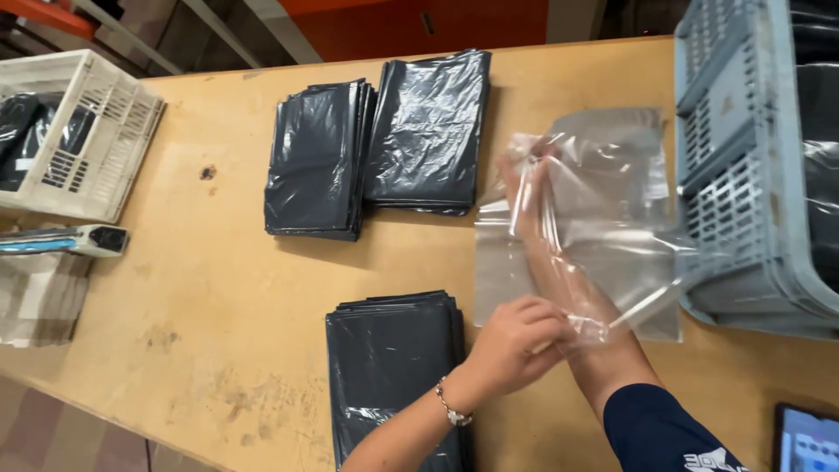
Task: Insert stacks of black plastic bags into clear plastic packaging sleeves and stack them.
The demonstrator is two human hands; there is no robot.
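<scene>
While your right hand (pixel 523 188) is pushed deep inside a clear plastic bag (pixel 585 218), fingers spread and pressing against the far, closed end, your left hand (pixel 516 336) pinches the bag's open mouth near your right wrist, fingers closed on the film. The bag's long axis runs away from you along your right forearm, slightly angled to the left, so the mouth lies nearest your body and the sealed end farthest. It hangs just above the wooden surface (pixel 227 288), beside a grey plastic crate (pixel 743 166) on your right. A stack of folded black bags (pixel 393 367) lies directly left of your left wrist; two more black stacks (pixel 376 140) sit farther off, beyond it.
</scene>
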